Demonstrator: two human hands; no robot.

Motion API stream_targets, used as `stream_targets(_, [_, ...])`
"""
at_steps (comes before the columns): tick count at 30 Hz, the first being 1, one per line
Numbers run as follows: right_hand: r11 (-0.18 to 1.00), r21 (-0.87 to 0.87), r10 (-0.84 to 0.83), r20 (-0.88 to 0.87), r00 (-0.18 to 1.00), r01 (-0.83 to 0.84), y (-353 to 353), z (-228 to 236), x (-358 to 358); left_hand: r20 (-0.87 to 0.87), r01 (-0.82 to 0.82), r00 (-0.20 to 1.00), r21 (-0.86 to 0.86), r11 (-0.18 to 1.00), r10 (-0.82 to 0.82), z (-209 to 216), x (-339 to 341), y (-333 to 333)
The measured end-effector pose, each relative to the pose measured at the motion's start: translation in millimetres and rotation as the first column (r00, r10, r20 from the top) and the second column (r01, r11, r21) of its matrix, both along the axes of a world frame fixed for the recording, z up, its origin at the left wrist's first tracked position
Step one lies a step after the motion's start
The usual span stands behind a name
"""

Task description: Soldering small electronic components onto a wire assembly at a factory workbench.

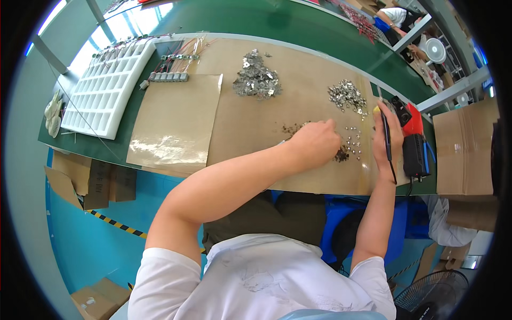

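A factory workshop for small assembly, by the look of it: a green bench (121,145) bears heaps of small metal parts (257,77), wired parts (181,56), a white tray (109,88) of many compartments and a corded tool (387,140). Another person (396,15) works beyond a second bench (229,20). Cartons (465,152), a fan (434,293) and striped tape (118,224) on the blue floor (154,198) fit too

Near the right edge of the surface (88,143), the small pieces (348,96) were shiny metal on smooth, matt cardboard (242,125). Toward the left edge, the tray (97,97) was smooth plastic.
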State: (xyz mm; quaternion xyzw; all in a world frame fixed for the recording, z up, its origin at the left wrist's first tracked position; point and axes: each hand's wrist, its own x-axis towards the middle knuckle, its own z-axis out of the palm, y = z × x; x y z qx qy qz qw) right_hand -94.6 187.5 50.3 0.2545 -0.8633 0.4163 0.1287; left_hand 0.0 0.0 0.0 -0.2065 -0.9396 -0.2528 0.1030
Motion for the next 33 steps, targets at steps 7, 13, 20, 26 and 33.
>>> stream_targets(7, [0.836, -0.125, 0.548, 0.118, 0.828, -0.535, -114.6, -2.8, -30.4, -0.034, 0.008, 0.999, -0.001, 1.000, -0.008, -5.0, 1.3, -5.7])
stream_targets(13, [0.708, 0.263, 0.665, 0.063, 0.744, -0.655, -192.2, -3.5, -29.8, -0.076, -0.002, 0.997, 0.035, 0.999, 0.005, -11.4, 2.3, -2.5])
stream_targets(20, [0.649, 0.307, 0.735, -0.019, 0.677, -0.696, -201.4, -15.3, -33.9, -0.092, 0.046, 0.995, 0.006, 0.999, -0.045, -8.0, 1.0, -2.7])
stream_targets(26, [0.677, 0.312, 0.704, -0.013, 0.710, -0.666, -167.4, -22.8, -36.7, -0.104, -0.002, 0.995, 0.007, 1.000, 0.003, -13.1, -2.2, -3.5])
stream_targets(33, [0.802, 0.187, 0.543, 0.171, 0.822, -0.568, -132.2, -12.0, -32.4, -0.044, 0.015, 0.999, 0.003, 1.000, -0.014, -6.4, 1.1, -5.8])
